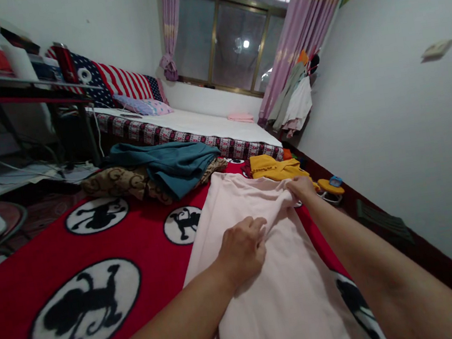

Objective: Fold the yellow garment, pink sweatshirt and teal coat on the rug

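Observation:
A pale pink garment (268, 292) lies spread on a red blanket (144, 248) printed with black-and-white round figures. My left hand (243, 248) rests on the garment's middle, fingers curled and pinching a fold of the cloth. My right hand (302, 188) grips the garment's far right edge, lifting a ridge of fabric that runs between the two hands.
A teal garment (175, 165) and a brown patterned cloth (118, 183) lie heaped at the blanket's far side, a yellow garment (274, 168) to their right. Behind is a mattress (202, 122) with pillows, a cluttered desk (8, 88) at left, a white wall at right.

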`<state>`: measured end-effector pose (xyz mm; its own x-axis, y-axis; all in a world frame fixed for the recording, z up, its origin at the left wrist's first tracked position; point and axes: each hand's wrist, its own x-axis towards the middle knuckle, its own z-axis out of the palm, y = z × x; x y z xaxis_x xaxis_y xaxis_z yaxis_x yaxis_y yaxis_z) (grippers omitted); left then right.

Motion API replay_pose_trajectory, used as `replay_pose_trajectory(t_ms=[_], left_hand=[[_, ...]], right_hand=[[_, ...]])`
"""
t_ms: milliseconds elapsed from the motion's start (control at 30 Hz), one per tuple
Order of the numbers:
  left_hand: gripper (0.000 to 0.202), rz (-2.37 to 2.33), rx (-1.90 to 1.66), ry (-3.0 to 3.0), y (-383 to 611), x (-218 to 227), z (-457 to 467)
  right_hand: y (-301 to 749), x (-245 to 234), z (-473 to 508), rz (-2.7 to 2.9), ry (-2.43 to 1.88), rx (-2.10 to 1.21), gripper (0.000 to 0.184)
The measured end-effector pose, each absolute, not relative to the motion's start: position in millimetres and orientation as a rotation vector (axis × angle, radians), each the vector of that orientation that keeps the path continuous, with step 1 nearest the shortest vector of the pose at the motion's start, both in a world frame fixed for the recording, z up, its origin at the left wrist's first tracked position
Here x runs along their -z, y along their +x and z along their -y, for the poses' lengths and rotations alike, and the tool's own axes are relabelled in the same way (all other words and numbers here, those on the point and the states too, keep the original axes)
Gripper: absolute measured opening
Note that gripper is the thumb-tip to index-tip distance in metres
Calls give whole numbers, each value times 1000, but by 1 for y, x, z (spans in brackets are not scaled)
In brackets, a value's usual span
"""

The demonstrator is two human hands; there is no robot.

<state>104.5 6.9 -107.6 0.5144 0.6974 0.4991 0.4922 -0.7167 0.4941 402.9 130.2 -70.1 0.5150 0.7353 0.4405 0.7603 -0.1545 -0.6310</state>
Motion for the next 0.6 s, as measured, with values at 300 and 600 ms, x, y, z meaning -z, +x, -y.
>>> replay_pose_trajectory(t_ms=[300, 600], left_hand=[[7, -1180, -1034, 2192, 104, 106, -9], [18, -1321, -1092, 1935, 106, 111, -18]], right_hand=[[353, 78, -147, 1122, -1648, -499, 26], [325, 76, -127, 1229, -1674, -383, 27]])
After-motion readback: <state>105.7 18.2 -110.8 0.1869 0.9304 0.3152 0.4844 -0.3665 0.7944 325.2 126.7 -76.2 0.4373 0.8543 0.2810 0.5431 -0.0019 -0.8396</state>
